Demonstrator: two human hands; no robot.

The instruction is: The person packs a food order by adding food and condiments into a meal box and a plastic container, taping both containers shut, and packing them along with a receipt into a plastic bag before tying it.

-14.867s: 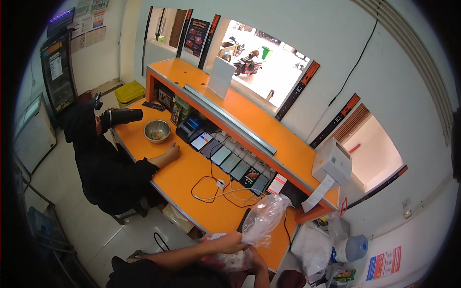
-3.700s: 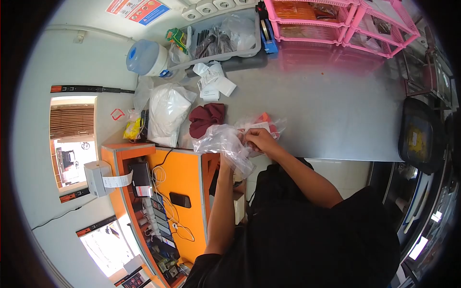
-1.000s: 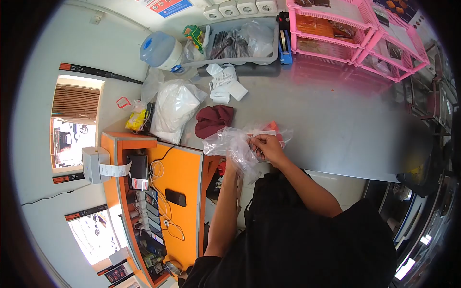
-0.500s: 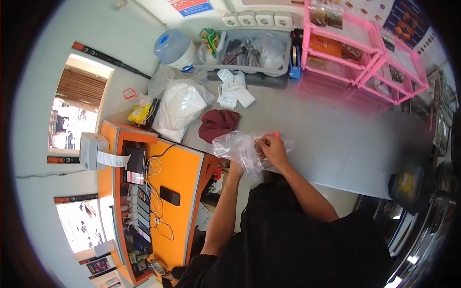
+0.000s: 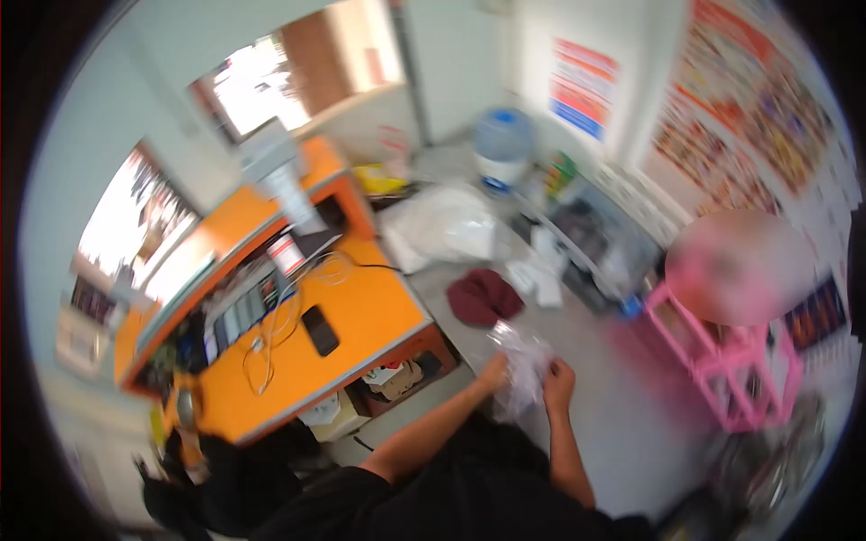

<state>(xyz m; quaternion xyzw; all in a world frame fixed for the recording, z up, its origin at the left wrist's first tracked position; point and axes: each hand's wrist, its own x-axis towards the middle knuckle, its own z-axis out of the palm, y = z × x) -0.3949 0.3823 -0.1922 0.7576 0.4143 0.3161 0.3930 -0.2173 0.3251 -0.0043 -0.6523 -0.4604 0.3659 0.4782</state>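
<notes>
A clear plastic bag [image 5: 521,368] hangs between my two hands over the near edge of the metal table. My left hand [image 5: 494,372] is closed on the bag's left side. On its right side my right hand [image 5: 558,379] has its fingers pinched together at the plastic. What the bag contains is blurred by motion. Just beyond it on the metal table lies a maroon cloth [image 5: 484,298], apart from both hands. White paper slips [image 5: 541,270] rest behind the cloth.
An orange desk [image 5: 361,316] at the left holds a black phone [image 5: 319,331], cables and a row of devices. A large white bag [image 5: 442,225], a water jug [image 5: 503,149], a grey tray [image 5: 622,234] and pink racks [image 5: 740,383] stand around. Another person [image 5: 234,478] is at the lower left.
The view has swung toward the orange desk and is blurred. My hands still hold the bag, now slightly farther apart. The other person has come more into view at the lower left.
</notes>
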